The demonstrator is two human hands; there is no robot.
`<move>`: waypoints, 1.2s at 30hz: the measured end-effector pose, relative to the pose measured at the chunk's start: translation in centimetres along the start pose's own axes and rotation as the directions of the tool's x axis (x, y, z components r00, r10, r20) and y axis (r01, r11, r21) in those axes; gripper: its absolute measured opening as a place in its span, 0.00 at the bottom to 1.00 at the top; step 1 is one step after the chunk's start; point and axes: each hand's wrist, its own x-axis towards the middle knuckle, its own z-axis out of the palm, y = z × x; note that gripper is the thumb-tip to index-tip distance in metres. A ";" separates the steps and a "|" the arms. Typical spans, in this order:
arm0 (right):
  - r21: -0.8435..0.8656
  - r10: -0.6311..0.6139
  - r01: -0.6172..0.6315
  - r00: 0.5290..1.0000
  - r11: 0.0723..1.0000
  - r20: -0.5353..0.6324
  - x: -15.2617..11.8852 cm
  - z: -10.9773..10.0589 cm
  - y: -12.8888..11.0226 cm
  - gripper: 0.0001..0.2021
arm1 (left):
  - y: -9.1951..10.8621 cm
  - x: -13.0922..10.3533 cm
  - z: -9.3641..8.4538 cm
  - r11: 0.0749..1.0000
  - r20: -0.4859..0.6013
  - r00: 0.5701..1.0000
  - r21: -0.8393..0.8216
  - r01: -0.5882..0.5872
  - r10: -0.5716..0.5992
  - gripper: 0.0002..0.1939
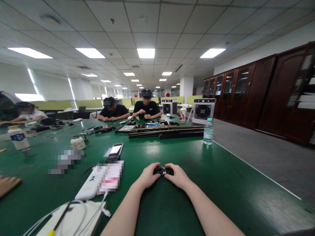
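Between my two hands is a small black device (pixel 162 170) with a lighter, silvery middle; it is too small to tell its exact kind. My left hand (pixel 149 175) grips its left end, fingers curled behind and thumb in front. On the other end, my right hand (pixel 177 176) closes in the same way. Both forearms reach forward over the green table (pixel 169 209), and the device is at or just above its surface. The fingers cover both ends of it.
Left of my arms lie a white power bank (pixel 87 186) marked 2, a phone (pixel 115 150), papers and white cables (pixel 81 216). A water bottle (pixel 208 132) stands at right. Black rails (pixel 182 133) and parts lie ahead. Several people sit around; another person's hand (pixel 8 185) rests at far left.
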 end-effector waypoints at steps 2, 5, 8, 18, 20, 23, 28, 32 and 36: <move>-0.008 -0.009 0.009 1.000 1.000 -0.010 0.0 0.0 0.0 0.21 | 0.0 0.0 0.0 1.000 -0.005 1.000 0.016 0.000 0.001 0.25; -0.026 -0.018 0.018 1.000 1.000 -0.019 0.0 0.1 0.0 0.22 | 0.2 -0.1 -0.1 0.999 0.004 1.000 0.048 -0.019 0.019 0.23; -0.046 -0.023 0.022 1.000 0.999 -0.014 0.0 0.2 0.1 0.21 | 0.4 -0.2 -0.2 0.998 0.007 1.000 0.060 -0.030 0.029 0.23; -0.113 -0.060 0.058 0.998 0.992 -0.018 0.0 0.4 -0.3 0.18 | 0.4 0.0 0.0 0.989 0.010 0.998 0.135 -0.065 0.064 0.23; -0.133 -0.065 0.063 0.998 0.989 -0.017 -0.1 0.4 -0.6 0.18 | 0.4 0.1 0.0 0.984 0.028 0.997 0.166 -0.070 0.067 0.23; -0.160 -0.046 0.041 0.999 0.986 -0.024 -0.1 0.5 -0.8 0.17 | 0.4 0.3 0.1 0.971 0.043 0.998 0.232 -0.060 0.051 0.23; -0.198 -0.025 0.021 1.000 0.980 -0.017 0.2 0.7 -0.8 0.17 | 0.0 0.5 0.7 0.953 0.018 1.000 0.303 -0.019 0.014 0.24; -0.183 -0.020 0.017 1.000 0.983 -0.017 0.3 0.7 -0.7 0.17 | -0.2 0.5 1.1 0.946 0.015 1.000 0.325 0.000 -0.005 0.23; -0.173 -0.024 0.020 1.000 0.985 -0.019 0.2 0.6 -0.7 0.18 | -0.1 0.4 1.1 0.950 0.009 1.000 0.311 -0.013 0.011 0.21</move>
